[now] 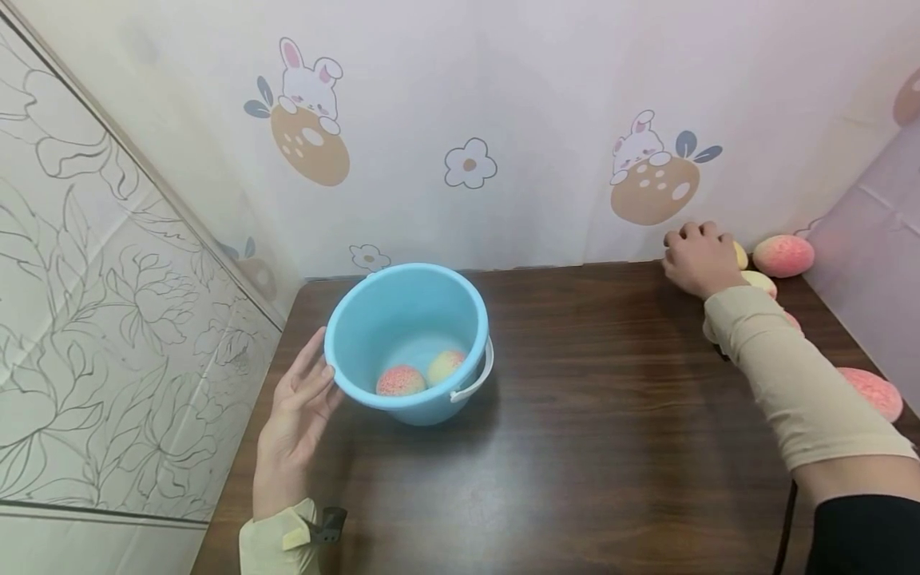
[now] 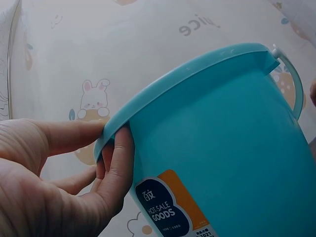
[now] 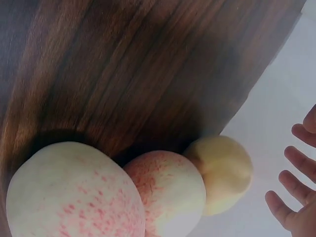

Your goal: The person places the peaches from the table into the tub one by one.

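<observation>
- On the left part of the tabletop is a light blue bucket, round and wide-mouthed, with a pale handle hanging down its right side and a dark blue and orange label on its outside.
- At its left rim, the left hand has its thumb and fingers clamped on the edge.
- Inside the bucket, a pink speckled peach lies near a paler, yellowish peach.
- By the back wall, toward the right corner, the right hand is near more peaches; the right wrist view shows its fingers apart and slightly bent, holding nothing.
- Beside it in that view, a row of three: two pale, pink-flecked peaches and a yellow peach.
- Across the right side, a beige sleeve hides part of the fruit; a black cable hangs below the forearm.
- Counted: one bucket, two peaches in it, at least five outside; whether the sleeve covers others I cannot tell.
</observation>
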`<state>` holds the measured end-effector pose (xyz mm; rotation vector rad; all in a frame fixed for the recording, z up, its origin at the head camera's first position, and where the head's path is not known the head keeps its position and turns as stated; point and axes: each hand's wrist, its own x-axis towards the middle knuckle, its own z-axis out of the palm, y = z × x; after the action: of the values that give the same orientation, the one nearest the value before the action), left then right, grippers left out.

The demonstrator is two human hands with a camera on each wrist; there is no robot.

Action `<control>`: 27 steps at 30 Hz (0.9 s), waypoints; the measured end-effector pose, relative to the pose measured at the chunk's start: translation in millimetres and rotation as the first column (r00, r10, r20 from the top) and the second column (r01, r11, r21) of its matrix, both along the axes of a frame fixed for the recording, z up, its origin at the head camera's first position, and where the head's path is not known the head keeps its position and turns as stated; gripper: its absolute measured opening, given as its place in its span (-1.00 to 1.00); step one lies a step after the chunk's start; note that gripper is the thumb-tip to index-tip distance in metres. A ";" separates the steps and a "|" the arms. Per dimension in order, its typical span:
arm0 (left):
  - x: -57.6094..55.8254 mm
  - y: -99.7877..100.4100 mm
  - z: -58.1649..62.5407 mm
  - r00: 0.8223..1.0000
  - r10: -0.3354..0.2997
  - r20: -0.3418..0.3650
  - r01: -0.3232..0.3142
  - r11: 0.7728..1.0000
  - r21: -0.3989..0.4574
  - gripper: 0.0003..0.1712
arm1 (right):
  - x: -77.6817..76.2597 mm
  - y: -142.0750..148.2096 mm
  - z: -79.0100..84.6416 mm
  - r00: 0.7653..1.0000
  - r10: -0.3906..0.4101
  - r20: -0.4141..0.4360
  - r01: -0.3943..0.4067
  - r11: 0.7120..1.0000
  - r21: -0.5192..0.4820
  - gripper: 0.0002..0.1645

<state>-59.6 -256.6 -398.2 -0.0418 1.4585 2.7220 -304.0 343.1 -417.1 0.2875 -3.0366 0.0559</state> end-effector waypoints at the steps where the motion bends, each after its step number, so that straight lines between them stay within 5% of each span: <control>1: 0.1 0.0 0.3 1.000 -0.001 0.000 0.001 1.000 -0.004 -0.17 | -0.3 1.5 0.8 1.000 -0.004 0.007 0.004 1.000 0.000 -0.55; 16: -0.6 -0.4 0.4 1.000 -0.006 0.004 0.006 1.000 -0.004 -0.18 | 7.4 39.8 -21.9 0.996 -0.085 0.001 0.085 0.996 -0.015 -0.60; 27: -0.4 -1.4 0.8 0.999 0.018 0.030 -0.017 0.999 -0.046 -0.20 | 4.4 55.7 -30.7 0.998 -0.066 0.009 0.066 0.998 0.013 -0.42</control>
<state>-59.9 -258.0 -397.4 -0.0980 1.5199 2.6888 -299.6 398.8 -447.9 0.1877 -3.0537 0.0340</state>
